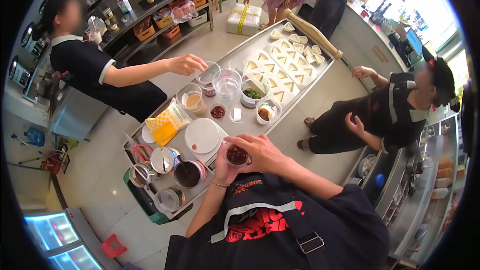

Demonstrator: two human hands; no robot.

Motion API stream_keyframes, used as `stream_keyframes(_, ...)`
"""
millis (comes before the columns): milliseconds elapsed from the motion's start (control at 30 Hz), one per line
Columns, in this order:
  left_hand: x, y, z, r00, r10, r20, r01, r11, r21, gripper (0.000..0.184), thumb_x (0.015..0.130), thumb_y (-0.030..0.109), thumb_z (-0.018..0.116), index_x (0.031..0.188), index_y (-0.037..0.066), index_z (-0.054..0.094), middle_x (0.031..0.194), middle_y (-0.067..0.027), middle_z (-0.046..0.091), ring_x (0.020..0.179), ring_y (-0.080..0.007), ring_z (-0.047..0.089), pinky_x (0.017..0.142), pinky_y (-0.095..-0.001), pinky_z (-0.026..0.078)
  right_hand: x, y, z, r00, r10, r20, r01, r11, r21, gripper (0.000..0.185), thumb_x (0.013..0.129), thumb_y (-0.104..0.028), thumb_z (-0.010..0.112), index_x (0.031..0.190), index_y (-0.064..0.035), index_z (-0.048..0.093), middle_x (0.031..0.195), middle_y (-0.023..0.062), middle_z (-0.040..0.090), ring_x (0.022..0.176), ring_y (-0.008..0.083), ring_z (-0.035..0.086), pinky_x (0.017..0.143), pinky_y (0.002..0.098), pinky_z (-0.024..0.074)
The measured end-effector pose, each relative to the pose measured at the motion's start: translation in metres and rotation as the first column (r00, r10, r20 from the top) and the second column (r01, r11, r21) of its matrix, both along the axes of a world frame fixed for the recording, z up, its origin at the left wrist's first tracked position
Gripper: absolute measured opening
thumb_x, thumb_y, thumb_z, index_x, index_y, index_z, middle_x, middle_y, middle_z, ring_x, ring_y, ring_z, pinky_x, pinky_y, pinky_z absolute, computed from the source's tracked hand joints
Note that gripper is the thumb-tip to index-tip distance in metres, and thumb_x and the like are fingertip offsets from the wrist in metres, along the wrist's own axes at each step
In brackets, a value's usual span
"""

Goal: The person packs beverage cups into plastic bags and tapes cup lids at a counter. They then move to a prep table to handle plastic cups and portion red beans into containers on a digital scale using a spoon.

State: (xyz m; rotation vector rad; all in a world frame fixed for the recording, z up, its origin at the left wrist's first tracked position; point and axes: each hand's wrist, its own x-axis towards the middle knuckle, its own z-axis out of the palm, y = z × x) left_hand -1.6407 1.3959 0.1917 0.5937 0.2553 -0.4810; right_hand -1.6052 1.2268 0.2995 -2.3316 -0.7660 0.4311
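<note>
Cup (237, 155) of dark red pieces: held at the tabletop's (249, 127) near edge, beside the white disc (202, 134). Left hand (225, 167) curls around its side; right hand (260, 151), partly closed, grips its rim. Step: two-handed holding. Moving it calls for level support.
</note>
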Motion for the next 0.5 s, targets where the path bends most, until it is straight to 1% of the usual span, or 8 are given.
stream_keyframes(67,-0.001,-0.001,0.012,0.992,0.031,-0.123,-0.043,0.995,-0.095,0.067,0.109,0.061,0.032,0.134,0.006,0.061,0.112,-0.0116,0.073,0.101,-0.0234,0.071,0.088,-0.0399,0.059,-0.003,-0.011,0.004,0.973,-0.073,0.219,0.008,0.958,0.286,0.073,0.081,-0.028,0.085,0.146,-0.0160,0.056,0.138,0.0105,0.063,0.121,0.0265,0.063,0.097,0.0447,0.0493)
stream_keyframes(133,0.006,0.000,0.019,0.995,0.064,-0.075,-0.068,0.996,-0.056,0.064,0.109,0.059,0.035,0.134,0.006,0.061,0.110,-0.0159,0.073,0.093,-0.0262,0.070,0.083,-0.0402,0.057,-0.004,-0.032,0.026,0.965,-0.240,-0.106,0.262,0.885,0.385,0.054,0.089,-0.019,0.079,0.139,-0.0081,0.061,0.137,0.0105,0.065,0.114,0.0219,0.066,0.094,0.0382,0.0526)
stream_keyframes(200,0.001,0.004,0.006,0.999,-0.014,0.032,0.027,0.890,-0.454,0.067,0.107,0.058,0.039,0.134,0.001,0.060,0.112,-0.0203,0.071,0.102,-0.0287,0.068,0.084,-0.0396,0.055,0.006,-0.080,-0.018,0.831,-0.383,-0.403,0.553,0.652,0.519,0.041,0.096,-0.010,0.071,0.135,-0.0037,0.062,0.131,0.0084,0.068,0.111,0.0177,0.067,0.093,0.0319,0.0529)
stream_keyframes(267,0.000,0.001,0.011,0.995,-0.029,0.099,0.075,0.867,-0.493,0.066,0.107,0.058,0.038,0.134,0.001,0.061,0.112,-0.0226,0.069,0.092,-0.0283,0.067,0.076,-0.0352,0.052,-0.006,-0.103,-0.047,0.764,-0.389,-0.514,0.612,0.690,0.387,0.029,0.102,-0.008,0.066,0.130,-0.0030,0.065,0.122,0.0026,0.070,0.092,0.0094,0.065,0.083,0.0280,0.0547)
stream_keyframes(333,0.004,-0.003,0.021,0.983,-0.027,0.179,0.105,0.889,-0.445,0.065,0.108,0.057,0.038,0.133,0.001,0.061,0.114,-0.0249,0.069,0.088,-0.0278,0.064,0.075,-0.0350,0.053,-0.023,-0.098,-0.076,0.753,-0.080,-0.654,0.493,0.727,0.479,0.044,0.100,-0.010,0.068,0.142,-0.0030,0.057,0.126,0.0047,0.066,0.103,0.0117,0.066,0.091,0.0289,0.0560)
stream_keyframes(400,0.006,-0.006,0.021,0.987,-0.021,0.159,0.077,0.931,-0.356,0.060,0.111,0.052,0.034,0.130,0.002,0.062,0.111,-0.0202,0.072,0.087,-0.0259,0.069,0.078,-0.0372,0.057,-0.038,-0.067,-0.066,0.619,0.105,-0.779,0.640,0.507,0.577,0.057,0.096,-0.016,0.075,0.148,-0.0044,0.052,0.129,0.0059,0.065,0.113,0.0135,0.065,0.097,0.0303,0.0555)
stream_keyframes(433,0.006,-0.009,0.017,0.992,-0.020,0.126,0.047,0.975,-0.216,0.058,0.111,0.049,0.034,0.131,0.002,0.061,0.114,-0.0178,0.072,0.092,-0.0242,0.070,0.081,-0.0377,0.058,-0.039,-0.054,-0.059,0.600,0.112,-0.792,0.647,0.514,0.563,0.057,0.096,-0.016,0.075,0.148,-0.0044,0.052,0.129,0.0059,0.065,0.113,0.0135,0.065,0.097,0.0303,0.0555)
stream_keyframes(500,0.010,-0.018,0.014,0.997,-0.007,0.081,0.007,1.000,0.004,0.054,0.113,0.047,0.033,0.133,0.004,0.059,0.122,-0.0096,0.070,0.104,-0.0190,0.069,0.088,-0.0376,0.059,-0.030,-0.034,-0.050,0.504,0.004,-0.864,0.799,0.377,0.468,0.063,0.092,-0.021,0.080,0.146,-0.0046,0.053,0.129,0.0061,0.065,0.118,0.0147,0.064,0.101,0.0316,0.0537)
